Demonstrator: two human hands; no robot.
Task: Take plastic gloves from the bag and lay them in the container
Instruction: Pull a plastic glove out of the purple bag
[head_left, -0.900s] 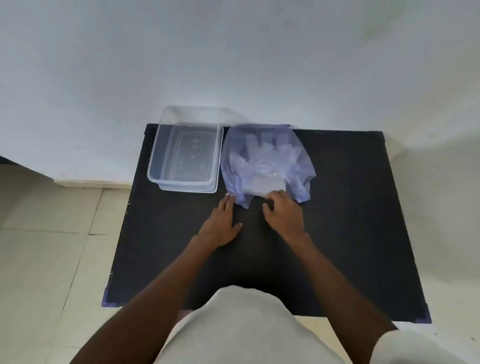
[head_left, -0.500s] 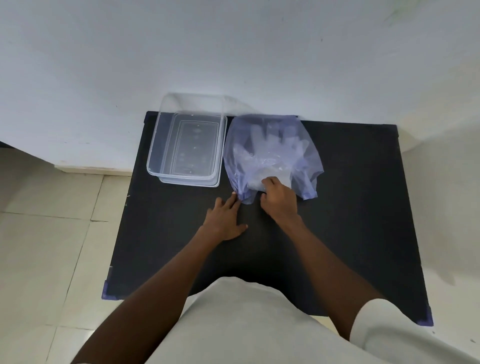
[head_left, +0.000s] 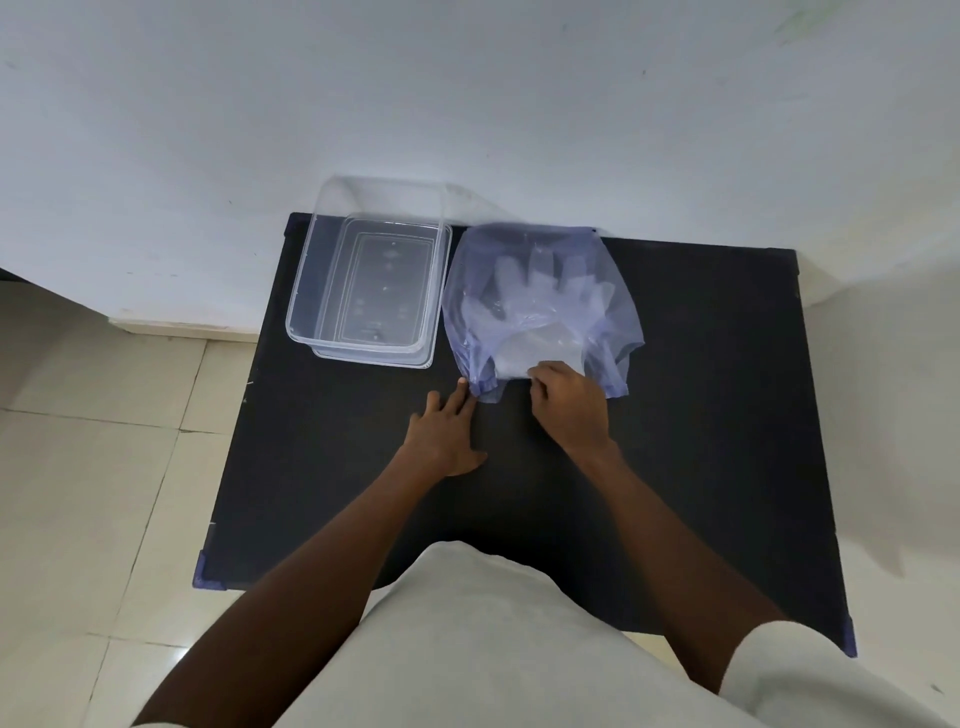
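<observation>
A translucent bluish plastic bag (head_left: 613, 306) lies flat on the black table, its mouth facing me. Clear plastic gloves (head_left: 540, 296) show through it, fingers pointing to the wall. A clear rectangular container (head_left: 306, 291) stands just left of the bag, with nothing in it. My right hand (head_left: 569, 402) is at the bag's mouth, fingertips pinched on the near edge of the gloves. My left hand (head_left: 447, 431) lies flat on the table, its fingertips pressing the bag's near left corner.
The black table (head_left: 701, 441) stands against a white wall (head_left: 467, 104). Pale floor tiles (head_left: 93, 467) run along the left. My light-coloured clothing fills the bottom of the view.
My right hand has pushed a little further into the bag's mouth and closed on the gloves' edge. My left hand has slid up to the bag's corner.
</observation>
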